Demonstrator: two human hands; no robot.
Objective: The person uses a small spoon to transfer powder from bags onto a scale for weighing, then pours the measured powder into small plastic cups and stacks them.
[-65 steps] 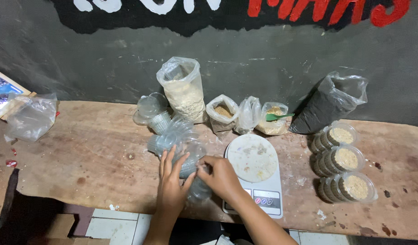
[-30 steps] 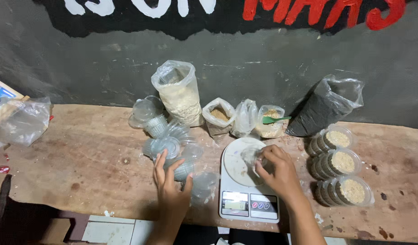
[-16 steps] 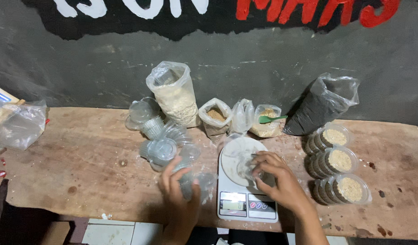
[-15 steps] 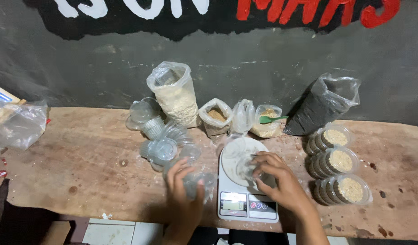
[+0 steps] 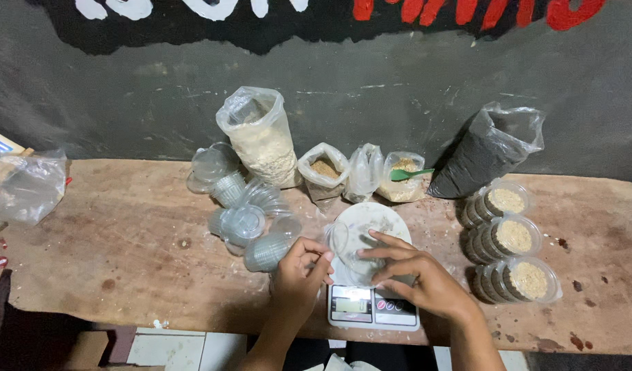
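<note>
Now the left hand [image 5: 299,275] has come over to the scale [image 5: 373,306]; both hands, right hand [image 5: 415,275] too, pinch a clear cup [image 5: 350,244].

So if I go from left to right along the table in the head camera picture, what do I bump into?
Crumpled plastic bag → pile of clear cups → left hand → white scale → right hand → rows of filled cups.

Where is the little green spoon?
The green spoon sticks out of a small clear bag of pale grain at the back of the wooden table, between a crumpled clear bag and the big dark bag.
</note>
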